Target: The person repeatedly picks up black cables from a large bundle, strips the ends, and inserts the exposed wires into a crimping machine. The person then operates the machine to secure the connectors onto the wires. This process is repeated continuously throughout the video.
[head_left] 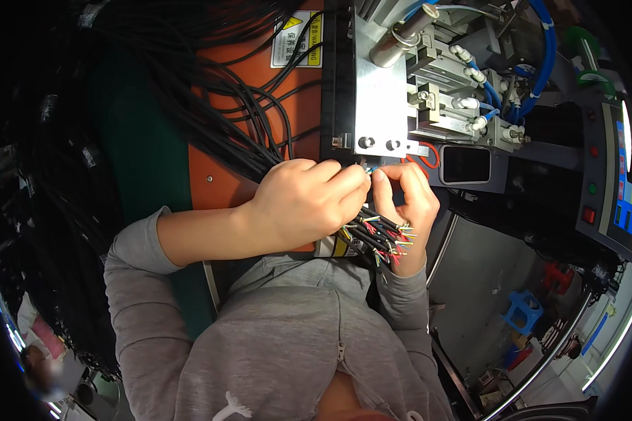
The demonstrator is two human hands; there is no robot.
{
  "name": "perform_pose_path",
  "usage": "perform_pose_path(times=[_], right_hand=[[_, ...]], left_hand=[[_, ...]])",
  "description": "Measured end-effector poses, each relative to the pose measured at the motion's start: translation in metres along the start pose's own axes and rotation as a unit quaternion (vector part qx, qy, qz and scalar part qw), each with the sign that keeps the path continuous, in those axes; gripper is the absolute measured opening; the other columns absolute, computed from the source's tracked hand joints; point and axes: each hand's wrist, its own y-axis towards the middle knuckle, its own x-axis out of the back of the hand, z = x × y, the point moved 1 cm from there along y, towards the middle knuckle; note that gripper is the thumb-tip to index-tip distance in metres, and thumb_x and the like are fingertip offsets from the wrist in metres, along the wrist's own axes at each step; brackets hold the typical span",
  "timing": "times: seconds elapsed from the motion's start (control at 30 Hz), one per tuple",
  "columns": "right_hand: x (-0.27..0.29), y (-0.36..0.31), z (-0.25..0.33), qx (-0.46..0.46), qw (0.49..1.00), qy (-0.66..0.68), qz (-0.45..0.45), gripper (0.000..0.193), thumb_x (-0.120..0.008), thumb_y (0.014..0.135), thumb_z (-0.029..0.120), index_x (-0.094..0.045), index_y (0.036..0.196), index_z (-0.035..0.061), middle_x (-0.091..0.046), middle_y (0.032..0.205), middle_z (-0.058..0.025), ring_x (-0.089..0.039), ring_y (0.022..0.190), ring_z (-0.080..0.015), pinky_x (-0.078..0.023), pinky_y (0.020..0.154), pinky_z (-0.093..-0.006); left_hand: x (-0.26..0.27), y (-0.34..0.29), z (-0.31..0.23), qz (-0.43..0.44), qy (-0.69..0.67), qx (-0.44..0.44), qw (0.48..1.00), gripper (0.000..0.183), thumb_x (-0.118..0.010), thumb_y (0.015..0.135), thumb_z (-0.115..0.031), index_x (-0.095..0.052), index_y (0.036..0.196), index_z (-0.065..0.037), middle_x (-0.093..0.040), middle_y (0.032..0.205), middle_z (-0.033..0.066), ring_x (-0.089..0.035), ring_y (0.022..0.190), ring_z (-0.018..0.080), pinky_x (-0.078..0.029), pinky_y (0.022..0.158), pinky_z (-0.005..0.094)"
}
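My left hand is closed, its fingertips pinched beside the lower edge of a bright metal plate. Facing it, my right hand pinches thumb against forefinger on thin coloured wires, bluish and white, between both sets of fingertips. Which cable these wires belong to is hidden by my left hand. Below the hands a bundle of black cables sticks out, its stripped ends fanning into red, yellow, white and green wires. The bundle passes beneath my left hand, and I cannot tell whether its lower fingers grip it.
Long black cables run over the orange bench top from the upper left. Pneumatic cylinders with blue hoses stand at the upper right. Beside them lie a phone and a control panel. A blue stool stands on the floor.
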Motion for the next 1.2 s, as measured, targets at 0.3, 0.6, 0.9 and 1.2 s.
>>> perform_pose_path(times=[0.3,0.6,0.9,1.2], right_hand=[[-0.011,-0.005,-0.009,-0.022,0.997,0.062,-0.051,0.008,-0.064,0.075,-0.003,-0.057,0.073,-0.0004,-0.054,0.067,-0.0071,-0.053,0.059,-0.0158,-0.044,0.057,-0.0275],[-0.023,-0.013,-0.023,-0.157,0.955,0.249,-0.039,0.011,-0.059,0.087,0.008,-0.053,0.081,0.0022,-0.052,0.068,0.0015,-0.044,0.060,-0.0035,-0.037,0.054,-0.0205],[0.025,-0.016,-0.033,0.113,0.928,0.345,0.085,0.021,-0.074,0.067,-0.003,-0.070,0.087,-0.0010,-0.068,0.086,-0.0128,-0.064,0.078,-0.0220,-0.050,0.066,-0.0293],[0.015,-0.005,-0.014,0.152,0.971,0.179,0.050,0.032,-0.071,0.059,-0.003,-0.071,0.090,0.0012,-0.067,0.081,-0.0091,-0.062,0.072,-0.0223,-0.048,0.064,-0.0303]], left_hand=[[0.005,0.004,-0.004,0.015,0.012,0.031,0.999,0.025,-0.064,0.071,-0.013,-0.069,0.094,-0.007,-0.045,0.069,-0.0033,-0.046,0.052,0.0079,-0.037,0.045,0.0213],[0.006,0.007,0.000,-0.013,-0.009,0.046,0.999,0.018,-0.064,0.071,-0.010,-0.067,0.089,-0.007,-0.054,0.072,-0.0017,-0.055,0.058,0.0101,-0.040,0.049,0.0235],[0.015,0.003,0.000,0.011,0.003,0.044,0.999,0.019,-0.064,0.071,-0.006,-0.066,0.090,-0.003,-0.052,0.070,0.0013,-0.053,0.056,0.0108,-0.042,0.050,0.0245],[0.003,0.002,0.031,-0.034,-0.046,-0.094,0.994,0.022,-0.070,0.071,-0.016,-0.065,0.089,-0.004,-0.060,0.075,0.0014,-0.054,0.057,0.0130,-0.040,0.049,0.0250]])
